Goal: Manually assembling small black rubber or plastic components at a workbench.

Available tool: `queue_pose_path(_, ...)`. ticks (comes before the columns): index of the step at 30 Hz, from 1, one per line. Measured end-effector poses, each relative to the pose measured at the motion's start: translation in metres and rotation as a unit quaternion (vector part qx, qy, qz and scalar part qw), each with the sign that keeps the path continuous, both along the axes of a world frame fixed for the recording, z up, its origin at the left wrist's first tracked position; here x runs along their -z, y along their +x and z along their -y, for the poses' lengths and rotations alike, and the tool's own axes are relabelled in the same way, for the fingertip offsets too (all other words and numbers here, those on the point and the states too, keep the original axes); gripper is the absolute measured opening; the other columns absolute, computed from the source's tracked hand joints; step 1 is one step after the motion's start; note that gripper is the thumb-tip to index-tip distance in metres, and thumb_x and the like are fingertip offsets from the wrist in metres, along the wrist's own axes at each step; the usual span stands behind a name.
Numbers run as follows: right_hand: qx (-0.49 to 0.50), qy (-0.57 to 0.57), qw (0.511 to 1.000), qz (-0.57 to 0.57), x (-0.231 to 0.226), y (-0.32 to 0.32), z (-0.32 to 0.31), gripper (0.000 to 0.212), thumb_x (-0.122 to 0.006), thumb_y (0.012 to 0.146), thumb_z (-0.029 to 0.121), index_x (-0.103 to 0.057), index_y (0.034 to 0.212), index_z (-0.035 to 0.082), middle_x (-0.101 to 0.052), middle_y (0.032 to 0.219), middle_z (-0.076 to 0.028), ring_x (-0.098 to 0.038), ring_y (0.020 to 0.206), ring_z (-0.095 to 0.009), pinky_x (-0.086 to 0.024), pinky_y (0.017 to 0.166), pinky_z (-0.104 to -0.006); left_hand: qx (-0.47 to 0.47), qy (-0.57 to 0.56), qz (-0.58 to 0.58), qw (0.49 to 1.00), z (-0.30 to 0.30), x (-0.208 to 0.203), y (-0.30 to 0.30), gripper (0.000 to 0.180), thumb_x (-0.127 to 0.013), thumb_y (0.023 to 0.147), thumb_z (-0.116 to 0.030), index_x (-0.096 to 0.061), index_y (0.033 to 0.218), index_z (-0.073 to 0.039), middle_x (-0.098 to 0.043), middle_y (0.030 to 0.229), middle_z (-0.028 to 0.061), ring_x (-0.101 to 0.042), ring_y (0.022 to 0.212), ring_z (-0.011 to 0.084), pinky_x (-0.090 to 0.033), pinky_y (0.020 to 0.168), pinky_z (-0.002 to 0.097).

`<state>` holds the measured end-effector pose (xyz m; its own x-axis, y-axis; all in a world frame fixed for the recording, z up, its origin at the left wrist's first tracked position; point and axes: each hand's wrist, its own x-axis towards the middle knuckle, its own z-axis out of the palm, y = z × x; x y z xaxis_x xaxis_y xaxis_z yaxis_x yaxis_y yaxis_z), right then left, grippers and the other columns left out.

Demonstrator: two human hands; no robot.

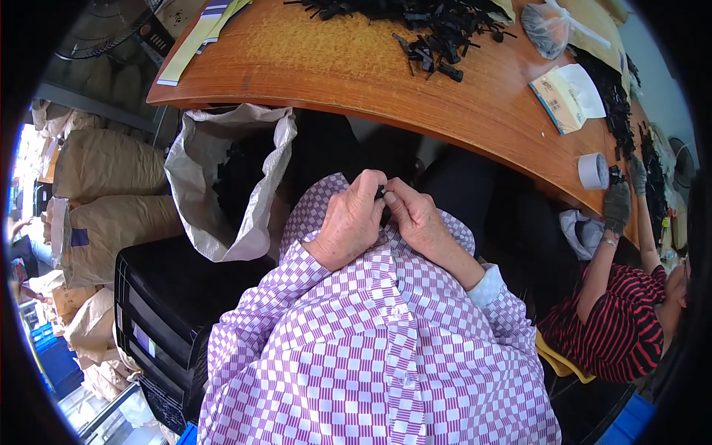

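My left hand and my right hand meet over my lap, below the table's front edge. Both are closed, fingers pinched around a small black part that shows only in the gap between the fingertips. Most of that part is covered by my fingers, so its exact kind cannot be made out. On the table beyond lies a heap of similar small black parts, some with thin strips sticking out. To the left of my hands stands an opened white woven sack with dark contents.
The wooden table curves across the front. On it are a tape roll, a paper pad and a clear plastic bag. At right a co-worker's gloved hand handles black pieces. Brown sacks and a black crate stand left.
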<state>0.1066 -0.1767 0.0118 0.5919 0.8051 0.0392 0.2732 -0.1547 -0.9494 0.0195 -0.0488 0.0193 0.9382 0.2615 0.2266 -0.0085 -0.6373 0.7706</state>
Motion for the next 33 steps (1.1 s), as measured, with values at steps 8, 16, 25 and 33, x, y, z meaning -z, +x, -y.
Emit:
queue_pose_path(8, 0.041, 0.013, 0.996, -0.076, 0.001, 0.006, 0.001, 0.020, -0.049, 0.097, 0.020, -0.052, 0.108, 0.003, -0.057, 0.074, 0.000, -0.045, 0.061, -0.005, -0.035, 0.052, -0.0196, -0.032, -0.396, 0.008, 0.917, -0.006, 0.013, 0.001, 0.026, -0.051, 0.088, 0.000, -0.039, 0.109, -0.007, -0.057, 0.083, 0.0085, -0.057, 0.062, 0.0130, -0.044, 0.052, 0.0235)
queue_pose_path(16, 0.010, 0.052, 0.963, -0.264, 0.001, 0.010, 0.003, 0.015, -0.051, 0.095, 0.015, -0.053, 0.105, 0.003, -0.060, 0.076, -0.002, -0.045, 0.052, -0.002, -0.033, 0.045, -0.0147, 0.022, -0.746, 0.000, 0.666, -0.025, 0.004, -0.008, 0.028, -0.040, 0.096, -0.009, -0.045, 0.123, -0.012, -0.055, 0.097, 0.0082, -0.051, 0.071, 0.0109, -0.044, 0.063, 0.0219)
queue_pose_path(25, 0.036, 0.123, 0.927, -0.351, 0.000, 0.014, -0.002, 0.018, -0.056, 0.093, 0.020, -0.055, 0.102, 0.004, -0.061, 0.076, -0.001, -0.045, 0.052, -0.001, -0.033, 0.045, -0.0132, 0.099, -0.654, -0.092, 0.745, -0.018, 0.004, -0.005, 0.038, -0.042, 0.098, -0.014, -0.039, 0.136, -0.009, -0.058, 0.082, 0.0026, -0.058, 0.064, 0.0072, -0.046, 0.055, 0.0158)
queue_pose_path(33, -0.002, 0.064, 0.941, -0.332, 0.000, 0.020, 0.005, 0.022, -0.056, 0.094, 0.022, -0.056, 0.106, 0.005, -0.056, 0.071, 0.002, -0.044, 0.055, -0.001, -0.031, 0.047, -0.0150, 0.105, -0.591, -0.122, 0.790, -0.013, -0.008, 0.000, 0.037, -0.044, 0.097, -0.011, -0.040, 0.134, -0.008, -0.057, 0.086, 0.0043, -0.060, 0.070, 0.0080, -0.050, 0.060, 0.0180)
